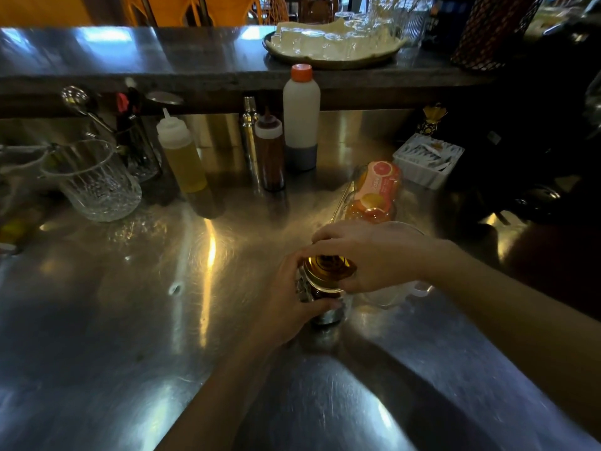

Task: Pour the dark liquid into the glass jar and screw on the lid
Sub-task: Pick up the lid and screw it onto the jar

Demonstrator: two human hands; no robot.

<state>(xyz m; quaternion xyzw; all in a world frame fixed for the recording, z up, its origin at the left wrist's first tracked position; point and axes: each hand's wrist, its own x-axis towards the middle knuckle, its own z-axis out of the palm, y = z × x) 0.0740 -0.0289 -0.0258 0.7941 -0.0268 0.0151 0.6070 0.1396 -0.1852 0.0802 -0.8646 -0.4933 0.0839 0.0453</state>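
Note:
A small glass jar (320,292) with dark liquid inside stands on the steel counter (130,320). My left hand (289,304) wraps around its side. A gold lid (328,266) sits on the jar's mouth, and my right hand (364,258) grips its rim from above with the fingertips. Right behind the jar, partly hidden by my right hand and wrist, is a clear pitcher (393,292) that looks empty.
At the back stand a yellow squeeze bottle (182,154), a brown squeeze bottle (270,151) and a white bottle with an orange cap (300,115). A cut-glass pitcher (94,180) sits at the left. A grapefruit-labelled pack (374,193) and a white sachet box (426,161) lie behind my hands.

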